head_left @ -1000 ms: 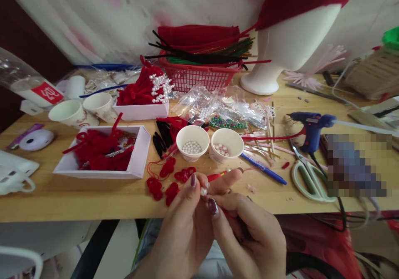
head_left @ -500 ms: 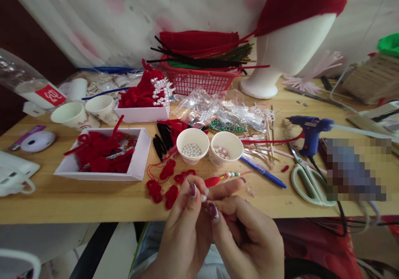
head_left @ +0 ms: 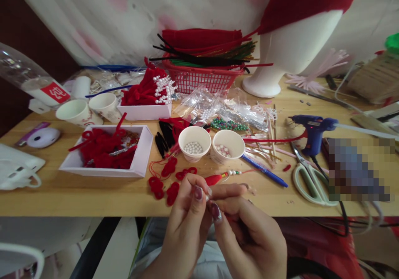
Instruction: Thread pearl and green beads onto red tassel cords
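My left hand (head_left: 187, 220) and my right hand (head_left: 252, 233) meet at the table's front edge, fingertips almost touching. A small white bead (head_left: 207, 197) is pinched between the left thumb and forefinger, mostly covered by them. The right thumb presses against its forefinger close beside the bead; whatever it grips is hidden. Just beyond the fingers lies a red tassel (head_left: 213, 179) with a string of white and green beads (head_left: 232, 173). Red fuzzy knotted pieces (head_left: 169, 167) rest left of it. Two paper cups stand behind, one with white beads (head_left: 193, 148), one with larger pearly beads (head_left: 223, 150).
At left is a white box (head_left: 141, 156) of red fuzzy pieces. Right of the cups lie a blue pen (head_left: 264, 171), scissors (head_left: 308, 181) and a blue glue gun (head_left: 313, 131). Behind are bead bags (head_left: 199, 104), a red basket (head_left: 202, 79) and a foam head (head_left: 296, 42).
The view has shifted slightly, so the table sits a little higher and further right. Both hands keep their pinch; the white bead shows less between the left fingertips.
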### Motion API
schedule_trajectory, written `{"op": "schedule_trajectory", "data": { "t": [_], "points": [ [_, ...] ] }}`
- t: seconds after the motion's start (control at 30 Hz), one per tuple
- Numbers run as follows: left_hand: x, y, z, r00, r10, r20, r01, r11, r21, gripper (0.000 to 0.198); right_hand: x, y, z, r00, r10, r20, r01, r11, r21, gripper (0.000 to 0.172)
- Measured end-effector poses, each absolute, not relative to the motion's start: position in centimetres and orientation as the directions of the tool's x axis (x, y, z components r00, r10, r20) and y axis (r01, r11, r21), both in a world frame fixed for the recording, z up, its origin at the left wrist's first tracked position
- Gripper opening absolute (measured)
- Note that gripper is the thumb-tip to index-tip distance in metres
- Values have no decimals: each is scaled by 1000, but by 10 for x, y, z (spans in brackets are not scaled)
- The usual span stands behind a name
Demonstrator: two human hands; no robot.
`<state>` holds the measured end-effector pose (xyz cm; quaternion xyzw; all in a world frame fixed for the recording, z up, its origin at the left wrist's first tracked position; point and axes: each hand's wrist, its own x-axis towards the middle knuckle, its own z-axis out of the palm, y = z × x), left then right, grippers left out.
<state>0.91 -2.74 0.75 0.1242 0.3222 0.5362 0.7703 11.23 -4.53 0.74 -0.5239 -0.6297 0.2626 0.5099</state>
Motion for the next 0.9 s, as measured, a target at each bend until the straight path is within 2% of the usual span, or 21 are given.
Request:
{"op": "schedule_trajectory", "data": {
  "t": [0.37,0.53,0.7,0.77,0.9],
  "points": [
    [10,-28,6,180,911,-371,-737,375,563,27,115,-45,5,61,913,402,392,349,-851,16],
    [12,-27,8,210,923,-322,-777,358,518,23,115,-43,5,51,908,416,421,358,-833,16],
    [11,-22,1,110,933,-342,-814,282,508,30,114,-44,6,61,917,395,422,335,-842,15],
    [9,-19,-2,99,929,-358,-834,273,480,32,116,-46,5,56,921,386,418,329,-847,12],
    [4,-17,-3,179,897,-404,-859,342,380,28,120,-48,7,-12,924,382,386,356,-851,13]
  ]
}}
